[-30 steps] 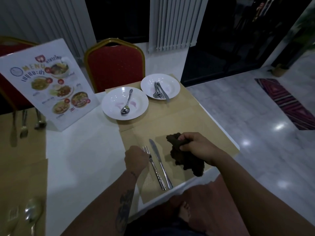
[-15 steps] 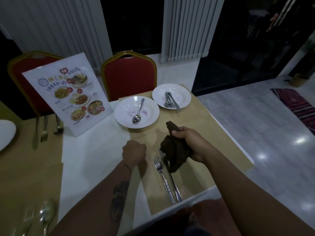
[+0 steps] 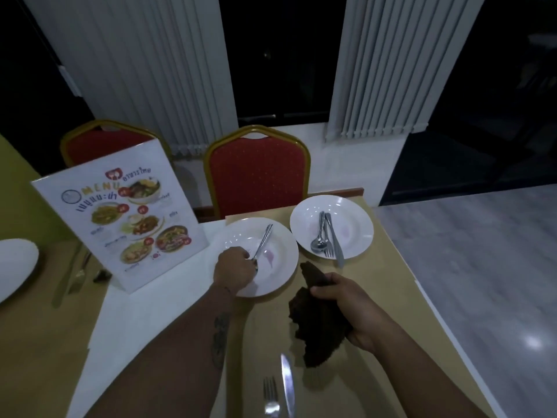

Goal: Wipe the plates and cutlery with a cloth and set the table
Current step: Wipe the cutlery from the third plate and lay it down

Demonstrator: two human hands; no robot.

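The left hand [image 3: 233, 271] reaches over the near rim of the nearer plate [image 3: 280, 277], its fingers curled at the bowl end of the spoon [image 3: 262, 245] that lies in it. The knuckles hide the bowl, so whether the fingers have actually closed on the spoon cannot be told; they seem at least to touch it. The spoon's handle slants up and to the right across the plate.

The right hand [image 3: 346, 306] is closed around a dark cloth [image 3: 313, 324], which hangs bunched from the fist above the placemat [image 3: 388, 297], one corner sticking up toward the nearer plate's edge.

Just beyond the right hand, a second plate [image 3: 355, 215] sits beside the first, close to it but not quite touching. In it lie a spoon, a fork and a knife [image 3: 327, 236] side by side, the knife's tip reaching over the near rim.

At the bottom of the view a fork [image 3: 270, 393] and a knife [image 3: 287, 384] lie next to each other on the placemat, knife to the right.

To the left of the nearer plate stands a menu card [image 3: 120, 224] on the white table [image 3: 144, 312]. Behind the table are two red chairs [image 3: 257, 173] with gold frames. At the far left lie more cutlery [image 3: 72, 276] and the edge of another plate [image 3: 15, 263].
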